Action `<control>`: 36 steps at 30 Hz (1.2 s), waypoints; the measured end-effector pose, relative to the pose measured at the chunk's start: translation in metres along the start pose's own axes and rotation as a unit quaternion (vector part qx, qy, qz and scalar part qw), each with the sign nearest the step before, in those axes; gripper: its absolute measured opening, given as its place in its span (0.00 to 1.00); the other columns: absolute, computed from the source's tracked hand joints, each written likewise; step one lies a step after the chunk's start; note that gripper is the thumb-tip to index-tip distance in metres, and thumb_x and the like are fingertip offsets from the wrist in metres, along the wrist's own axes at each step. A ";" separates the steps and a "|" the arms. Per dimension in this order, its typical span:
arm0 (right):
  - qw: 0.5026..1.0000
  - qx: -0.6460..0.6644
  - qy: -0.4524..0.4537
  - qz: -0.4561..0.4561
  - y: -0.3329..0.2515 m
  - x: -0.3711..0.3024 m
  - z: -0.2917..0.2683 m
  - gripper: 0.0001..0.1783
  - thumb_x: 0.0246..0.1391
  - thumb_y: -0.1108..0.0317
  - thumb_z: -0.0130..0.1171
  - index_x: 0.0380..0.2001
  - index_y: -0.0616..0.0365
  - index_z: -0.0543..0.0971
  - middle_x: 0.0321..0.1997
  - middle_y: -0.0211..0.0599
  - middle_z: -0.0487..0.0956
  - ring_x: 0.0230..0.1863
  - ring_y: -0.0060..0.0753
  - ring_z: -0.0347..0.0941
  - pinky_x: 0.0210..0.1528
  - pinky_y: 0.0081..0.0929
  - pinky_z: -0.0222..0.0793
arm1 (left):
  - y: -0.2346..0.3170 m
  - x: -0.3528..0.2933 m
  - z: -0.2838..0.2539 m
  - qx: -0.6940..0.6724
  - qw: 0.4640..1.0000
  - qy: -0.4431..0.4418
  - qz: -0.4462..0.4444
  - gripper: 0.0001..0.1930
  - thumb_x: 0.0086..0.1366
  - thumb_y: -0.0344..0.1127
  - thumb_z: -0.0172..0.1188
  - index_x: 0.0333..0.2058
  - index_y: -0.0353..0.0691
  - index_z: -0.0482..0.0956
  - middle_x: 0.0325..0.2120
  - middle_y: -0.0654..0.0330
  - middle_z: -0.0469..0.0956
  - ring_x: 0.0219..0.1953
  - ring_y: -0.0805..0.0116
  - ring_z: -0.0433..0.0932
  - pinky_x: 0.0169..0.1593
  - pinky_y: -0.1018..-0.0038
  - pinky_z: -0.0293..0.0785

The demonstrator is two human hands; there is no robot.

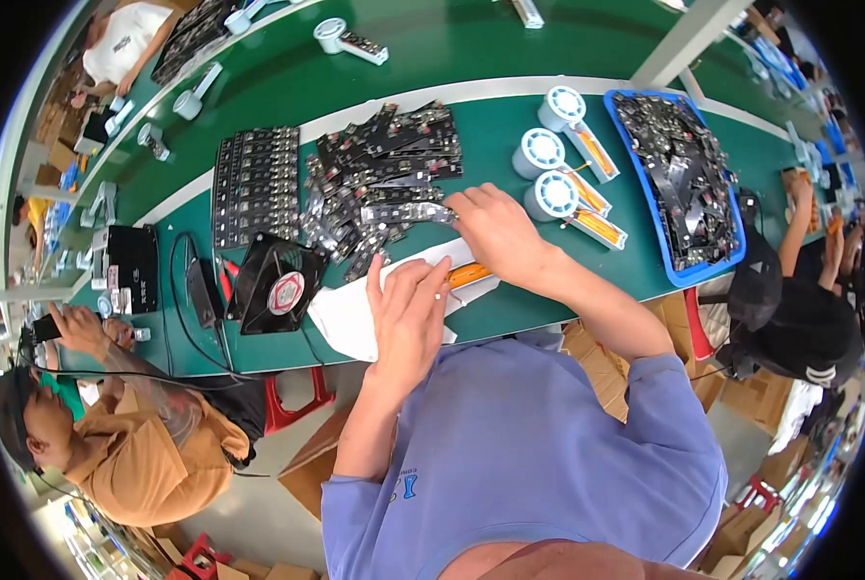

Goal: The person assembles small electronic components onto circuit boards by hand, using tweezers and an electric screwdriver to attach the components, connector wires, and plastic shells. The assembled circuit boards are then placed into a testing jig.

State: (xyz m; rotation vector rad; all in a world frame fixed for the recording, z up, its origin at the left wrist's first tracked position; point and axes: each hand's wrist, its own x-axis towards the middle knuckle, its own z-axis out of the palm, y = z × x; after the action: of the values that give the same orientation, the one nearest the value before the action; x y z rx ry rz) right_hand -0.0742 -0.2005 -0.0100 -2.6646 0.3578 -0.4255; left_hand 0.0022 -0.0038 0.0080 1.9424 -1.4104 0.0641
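Observation:
My left hand (408,309) is closed on a white casing with an orange cylindrical cell (468,275) in it, just above the table's front edge. Much of that casing is hidden under my fingers. My right hand (495,232) reaches over it, fingertips pinched at the end of a black circuit board (418,213) at the pile's near right edge. Under my left hand lies a white sheet (340,314). The heap of black circuit boards (384,155) spreads beyond my hands, and neat rows of similar boards (255,184) lie to its left.
Pale blue handheld fans (553,195) with orange cells lie at the right, beside a blue tray (679,275) heaped with boards. A square black fan (276,285) and cables stand at left. Co-workers sit at both sides, one in a tan shirt (152,454). A white divider edges the table.

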 end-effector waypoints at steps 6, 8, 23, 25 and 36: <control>0.987 0.141 0.003 0.083 -0.005 -0.015 -0.026 0.12 0.64 0.79 0.54 0.50 0.62 0.77 0.42 0.52 0.77 0.42 0.62 0.76 0.44 0.50 0.74 | -0.001 -0.001 0.002 -0.167 0.976 0.049 -0.134 0.12 0.64 0.27 0.72 0.46 0.39 0.85 0.33 0.62 0.89 0.51 0.61 0.86 0.76 0.51 0.54; 0.983 0.154 0.006 0.098 -0.007 -0.023 -0.036 0.12 0.65 0.79 0.53 0.50 0.60 0.79 0.43 0.50 0.77 0.42 0.57 0.77 0.44 0.45 0.74 | -0.003 -0.001 0.001 -0.159 0.977 0.046 -0.132 0.08 0.65 0.28 0.72 0.42 0.40 0.86 0.33 0.62 0.90 0.53 0.60 0.86 0.76 0.51 0.54; 0.933 0.308 0.037 0.182 -0.019 -0.095 -0.054 0.18 0.57 0.81 0.70 0.51 0.64 0.85 0.60 0.41 0.77 0.56 0.31 0.77 0.53 0.26 0.77 | 0.006 0.004 0.004 -0.166 0.976 0.067 -0.124 0.08 0.66 0.29 0.71 0.43 0.43 0.88 0.38 0.63 0.87 0.47 0.65 0.85 0.75 0.54 0.54; 0.940 0.298 0.076 0.145 -0.018 -0.094 -0.054 0.21 0.54 0.82 0.72 0.52 0.64 0.84 0.62 0.42 0.75 0.60 0.33 0.76 0.56 0.28 0.78 | 0.005 0.006 0.004 -0.163 0.977 0.062 -0.125 0.08 0.66 0.29 0.70 0.43 0.43 0.88 0.38 0.63 0.87 0.48 0.65 0.84 0.75 0.54 0.54; 0.955 0.225 0.178 0.079 -0.016 -0.080 -0.065 0.13 0.55 0.78 0.73 0.45 0.62 0.85 0.48 0.39 0.85 0.49 0.34 0.83 0.49 0.29 0.79 | 0.005 0.002 0.004 -0.171 0.974 0.042 -0.144 0.07 0.65 0.31 0.71 0.41 0.42 0.89 0.35 0.63 0.87 0.48 0.64 0.82 0.75 0.51 0.54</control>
State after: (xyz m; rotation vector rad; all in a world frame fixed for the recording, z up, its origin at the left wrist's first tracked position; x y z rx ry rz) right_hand -0.1676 -0.1847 0.0342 -2.0954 0.5087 -0.8310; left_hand -0.0030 -0.0087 0.0085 1.8096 -0.9964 -0.2166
